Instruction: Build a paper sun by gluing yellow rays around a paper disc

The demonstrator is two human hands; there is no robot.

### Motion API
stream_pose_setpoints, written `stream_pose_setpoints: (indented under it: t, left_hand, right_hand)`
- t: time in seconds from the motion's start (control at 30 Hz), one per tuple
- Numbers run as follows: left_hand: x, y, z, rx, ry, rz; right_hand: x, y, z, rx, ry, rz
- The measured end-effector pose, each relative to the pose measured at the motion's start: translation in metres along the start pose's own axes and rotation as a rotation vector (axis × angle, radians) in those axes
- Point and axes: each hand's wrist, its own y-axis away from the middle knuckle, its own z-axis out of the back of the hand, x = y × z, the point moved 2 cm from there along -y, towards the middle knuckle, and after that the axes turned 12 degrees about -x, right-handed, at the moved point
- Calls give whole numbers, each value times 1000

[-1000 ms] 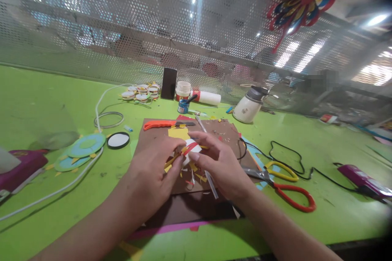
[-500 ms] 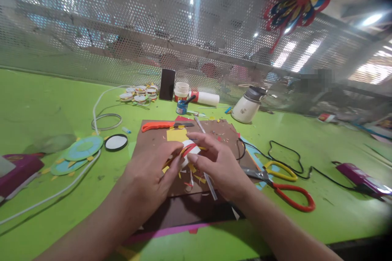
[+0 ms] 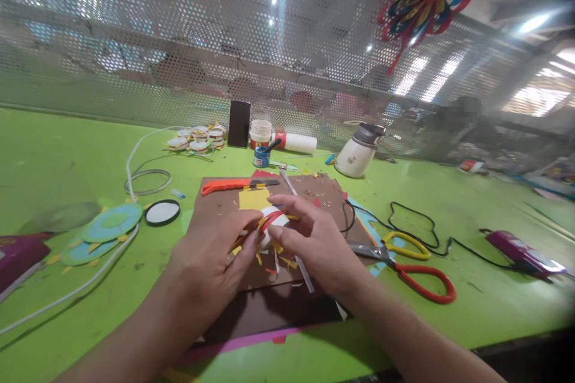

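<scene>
Grip's basically unchanged: left hand (image 3: 202, 260) and right hand (image 3: 321, 245) still clamp the red-striped white piece (image 3: 266, 239), yellow paper (image 3: 254, 198) just beyond their fingertips.

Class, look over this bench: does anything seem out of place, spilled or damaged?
Small coloured scraps lie strewn across the brown board, pointing in all directions, so it looks untidy. Nothing visible looks spilled or broken.

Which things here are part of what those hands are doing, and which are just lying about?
In use, or probably so:
Red-and-white piece, between the left hand and right hand
Brown board beneath
Knife on the board, scissors alongside: likely tools, neither held

Seemingly just lying about:
Phone
Flask
Round black-rimmed lid
Purple device, right
</scene>
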Motion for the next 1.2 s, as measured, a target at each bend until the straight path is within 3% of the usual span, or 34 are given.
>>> stream_pose_setpoints:
  t: [0.2, 0.77, 1.2]
  left_hand:
    - [2, 1, -2, -88, 43, -46]
    - [11, 3, -3, 11, 90, -60]
    - [3, 3, -3, 15, -15, -114]
  right_hand:
    - [3, 1, -1, -2, 43, -26]
    - [5, -1, 0, -41, 67, -41]
    - [3, -1, 2, -41, 97, 31]
